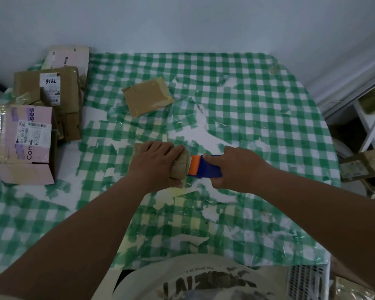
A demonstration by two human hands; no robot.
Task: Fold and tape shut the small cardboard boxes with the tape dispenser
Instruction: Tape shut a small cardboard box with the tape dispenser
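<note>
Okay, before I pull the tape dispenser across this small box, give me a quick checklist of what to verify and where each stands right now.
1. Left hand holds the small cardboard box down: ok.
2. Right hand grips the tape dispenser: ok.
3. Dispenser's orange end meets the box's right edge: ok.
4. Flaps folded flat under the hand: cannot tell.
5. Tape stuck to the box: cannot tell.
6. Checked tablecloth free of boxes to the right of the dispenser: ok.

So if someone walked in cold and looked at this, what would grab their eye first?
Probably the two hands at the centre: the left hand presses down on a small box while the right hand holds a blue and orange tape dispenser against its right end. Next, the green checked tablecloth, torn and patched, and the pink box at the left edge.
</note>
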